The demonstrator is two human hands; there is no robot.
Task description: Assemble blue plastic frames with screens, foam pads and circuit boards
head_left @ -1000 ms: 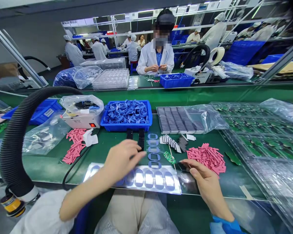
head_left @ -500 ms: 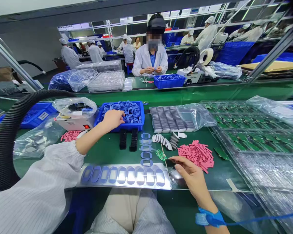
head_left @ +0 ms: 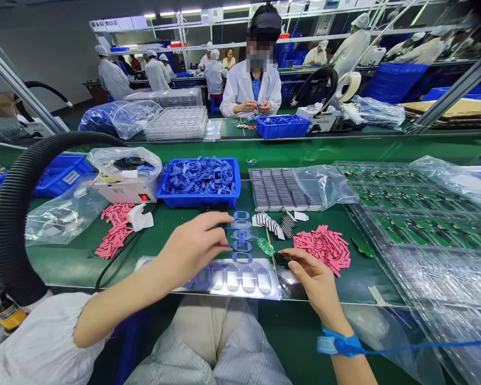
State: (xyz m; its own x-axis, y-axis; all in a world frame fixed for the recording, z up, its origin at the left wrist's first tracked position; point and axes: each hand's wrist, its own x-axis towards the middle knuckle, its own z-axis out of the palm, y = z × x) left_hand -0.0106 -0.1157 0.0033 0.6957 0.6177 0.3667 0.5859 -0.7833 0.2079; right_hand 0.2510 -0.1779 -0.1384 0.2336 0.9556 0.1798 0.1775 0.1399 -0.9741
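Note:
My left hand [head_left: 194, 246] hovers over the green bench with its fingers pinched on a thin blue plastic frame [head_left: 237, 235], just above a short column of blue frames [head_left: 241, 258]. Behind it stands a blue bin [head_left: 176, 199] heaped with the same frames. My right hand [head_left: 315, 280] rests near the front edge. Its thumb and forefinger close on a small dark flat part [head_left: 282, 259] beside a little green circuit board [head_left: 265, 246]. A shiny sheet [head_left: 272, 275] carrying a row of oval frames lies between my hands. A blue strap [head_left: 336, 343] circles my right wrist.
Pink strips are piled at right [head_left: 324, 246] and left [head_left: 114, 230]. A bagged tray of grey parts [head_left: 282, 190], clear trays of green boards [head_left: 409, 219], a white box with a red switch [head_left: 122, 190] and a black ribbed hose [head_left: 14, 214] surround me. A co-worker [head_left: 254, 88] sits opposite.
My left hand has come back from the blue bin to the middle of the bench, now pinching a blue frame. My right hand has stayed on the dark part.

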